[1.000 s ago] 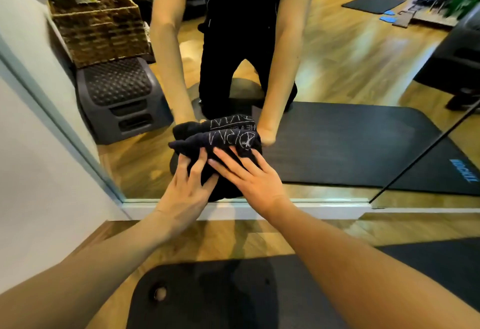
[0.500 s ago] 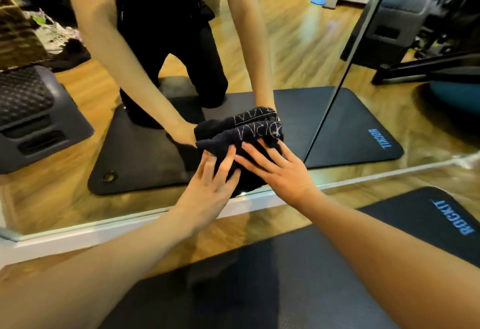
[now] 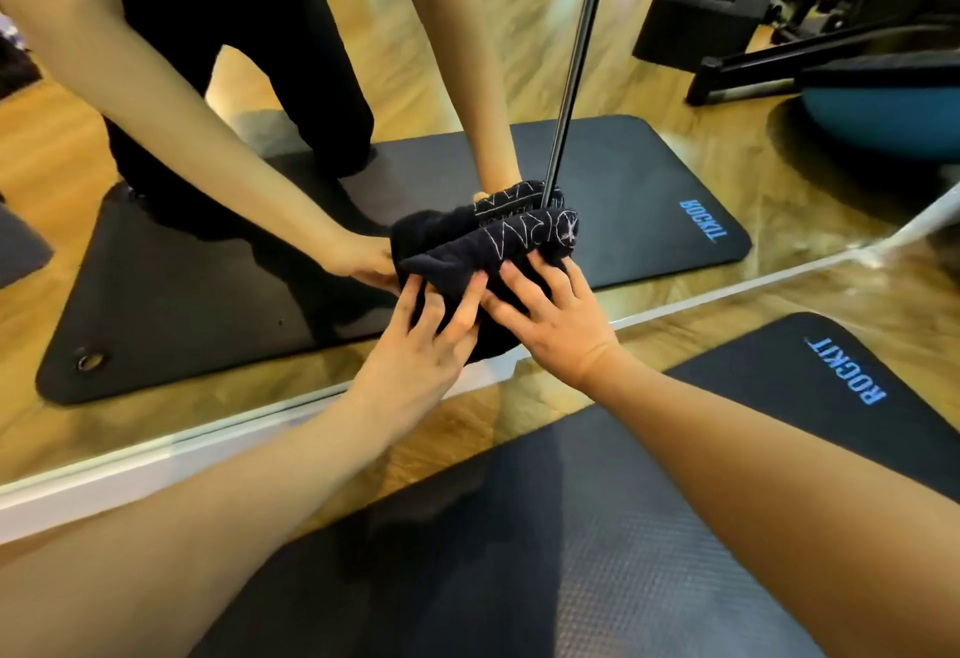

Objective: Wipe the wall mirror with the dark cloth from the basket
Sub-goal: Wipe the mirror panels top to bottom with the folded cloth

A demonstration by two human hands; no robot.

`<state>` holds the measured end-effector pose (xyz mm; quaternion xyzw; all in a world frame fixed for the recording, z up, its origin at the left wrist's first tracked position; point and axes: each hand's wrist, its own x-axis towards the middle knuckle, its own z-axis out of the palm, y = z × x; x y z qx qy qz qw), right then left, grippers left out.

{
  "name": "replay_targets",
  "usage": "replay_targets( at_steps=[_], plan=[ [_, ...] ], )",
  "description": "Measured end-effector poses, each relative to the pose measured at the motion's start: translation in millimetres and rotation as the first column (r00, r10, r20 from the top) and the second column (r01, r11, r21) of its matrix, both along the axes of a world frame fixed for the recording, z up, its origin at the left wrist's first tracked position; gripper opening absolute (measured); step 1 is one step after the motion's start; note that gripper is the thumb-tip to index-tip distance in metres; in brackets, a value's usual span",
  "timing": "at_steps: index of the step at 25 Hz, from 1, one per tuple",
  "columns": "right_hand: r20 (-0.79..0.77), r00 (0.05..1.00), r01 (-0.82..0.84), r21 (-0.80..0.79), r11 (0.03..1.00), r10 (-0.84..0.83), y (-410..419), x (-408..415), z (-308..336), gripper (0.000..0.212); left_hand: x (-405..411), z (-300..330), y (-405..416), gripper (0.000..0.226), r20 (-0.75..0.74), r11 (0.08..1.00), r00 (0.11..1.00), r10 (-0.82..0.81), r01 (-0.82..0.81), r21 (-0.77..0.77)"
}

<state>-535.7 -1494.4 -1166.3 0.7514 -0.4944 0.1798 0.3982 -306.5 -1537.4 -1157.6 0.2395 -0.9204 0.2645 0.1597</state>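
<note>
While both hands press flat, wiping is judged under way.
Cloth: one dark cloth (image 3: 483, 262), bunched against the wall mirror (image 3: 208, 220) low down, near its bottom frame; long axis runs left-right.
Grip: left hand (image 3: 421, 350) and right hand (image 3: 556, 324), fingers spread on cloth, pressing, neither clamped.
Relation: cloth lies just far of both hands; equally near.
Count: two hands, one cloth.

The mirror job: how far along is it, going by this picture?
Done: the dark cloth is out and bunched against the wall mirror. In hand: the left hand and right hand press it with spread fingers low on the glass, beside the dark seam. Left: I can't tell which glass is already wiped.
</note>
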Motion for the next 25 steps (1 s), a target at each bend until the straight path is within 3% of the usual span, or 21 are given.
replay_targets(
  at_steps=[3,5,9,12,13,14,16,18,20,22,25],
  plan=[
    [0.091,0.995,0.039,-0.008,0.999,-0.038,4.9,9.0,-23.8,0.031,0.6,-18.7,-0.1,0.050,0.103,1.000,0.995,-0.011,0.014,-0.027],
    [0.095,0.991,0.085,0.087,0.993,-0.093,10.9,14.3,-40.1,0.028,-0.5,-30.9,4.6,0.048,0.166,1.000,0.986,0.016,-0.012,-0.024],
    [0.140,0.978,0.106,0.295,0.950,-0.153,24.2,27.4,-52.5,0.049,-3.7,-44.8,20.9,0.060,0.358,0.984,0.925,0.126,-0.162,0.073],
    [0.387,0.888,0.100,0.368,0.924,-0.250,32.1,48.4,-47.1,0.032,-8.3,-36.6,35.9,0.065,0.413,0.965,0.896,0.162,-0.231,0.123],
    [0.516,0.795,0.131,0.367,0.921,-0.319,31.8,56.5,-42.4,0.022,-9.4,-31.9,38.9,0.066,0.422,0.963,0.892,0.162,-0.237,0.129],
    [0.643,0.641,0.196,0.391,0.899,-0.419,29.9,64.5,-36.4,0.019,-9.7,-28.3,39.7,0.066,0.430,0.961,0.889,0.160,-0.240,0.139],
    [0.770,0.147,0.268,0.574,0.774,-0.621,20.1,81.5,-25.9,0.030,-9.8,-23.5,37.2,0.061,0.429,0.955,0.891,0.150,-0.243,0.172],
    [0.692,-0.369,0.093,0.691,0.717,-0.620,8.3,100.2,-15.0,0.037,-10.3,-21.0,37.2,0.057,0.393,0.934,0.908,0.146,-0.257,0.247],
    [0.562,-0.713,-0.013,0.587,0.809,-0.419,-1.1,112.7,-8.1,0.040,-13.1,-15.3,43.7,0.059,0.293,0.888,0.937,0.190,-0.292,0.356],
    [0.472,-0.842,0.003,0.489,0.872,-0.261,-6.2,116.5,-0.3,0.045,-19.5,-7.7,51.7,0.057,0.153,0.815,0.947,0.282,-0.321,0.482],
    [0.377,-0.916,0.038,0.418,0.908,-0.135,-12.1,111.4,5.4,0.058,-31.7,1.4,53.7,0.049,0.003,0.667,0.904,0.427,-0.317,0.674]
  ],
)
